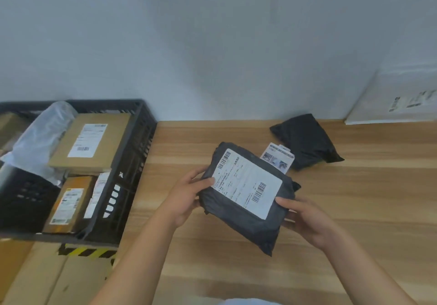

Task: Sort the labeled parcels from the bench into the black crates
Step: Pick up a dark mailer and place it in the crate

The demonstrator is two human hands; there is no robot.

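Head view: both hands (186,200) (305,219) grip a soft, crinkled dark-grey polybag (248,222).

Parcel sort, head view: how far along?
Done: the black crate left of the bench already holds several parcels, including a labeled cardboard box and a clear plastic bag. In hand: the left hand and right hand hold a dark poly mailer, label up. Left: a black poly mailer, a small printed packet and a white flat parcel.

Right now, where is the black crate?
In the head view, the black crate sits at the left, beside the bench's left end, holding boxes.
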